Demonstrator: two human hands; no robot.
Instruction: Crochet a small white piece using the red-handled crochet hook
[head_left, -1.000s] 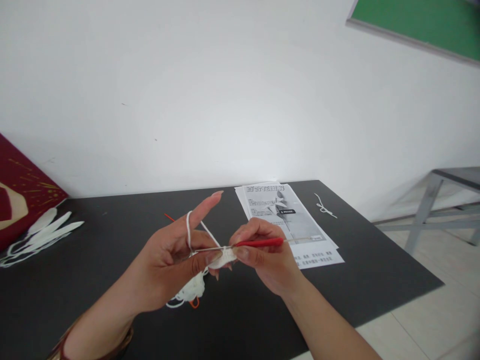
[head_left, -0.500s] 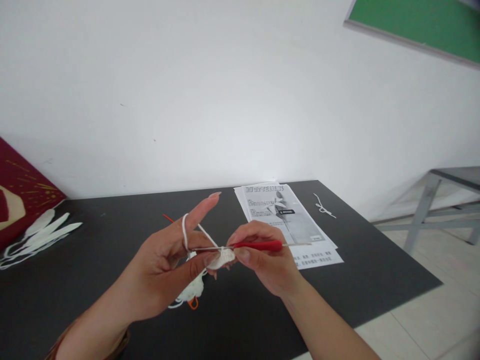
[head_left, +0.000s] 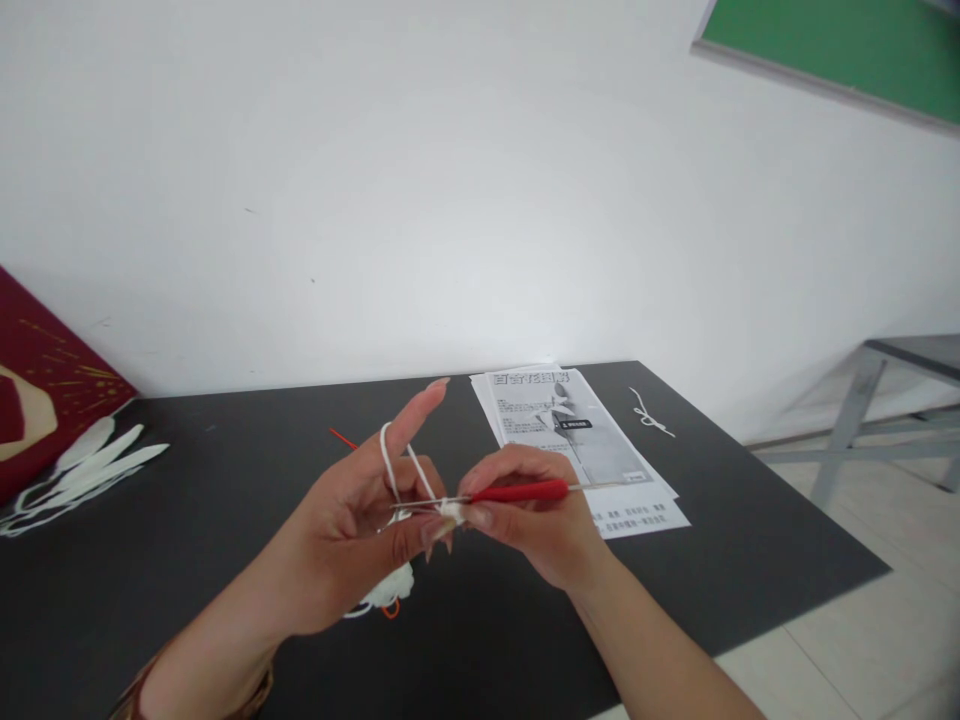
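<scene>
Pinched between the thumb and fingers of my left hand (head_left: 352, 540) is a small piece of white crochet (head_left: 451, 510). White yarn (head_left: 388, 458) loops round that hand's raised index finger and runs down to the work. My right hand (head_left: 536, 510) grips a crochet hook (head_left: 521, 491) by its red handle, its thin metal shaft pointing left across the top of the crochet piece. Right fingertips also touch the piece's right edge. Below my left hand a bundle of white yarn (head_left: 391, 588) lies on the table, partly hidden, with an orange loop (head_left: 391, 608) beside it.
Printed sheets (head_left: 592, 440) lie on the black table (head_left: 735, 540), with a short knotted white yarn (head_left: 651, 415) to their right. Finished-looking white crocheted strips (head_left: 97, 465) rest at the left by a dark red panel (head_left: 45, 390). A metal-legged stool (head_left: 847, 425) stands at right.
The crochet piece has turned between my fingers and shows less of its face. My left index finger has shifted slightly right, with its yarn loop standing wider; the hook tilts a little more.
</scene>
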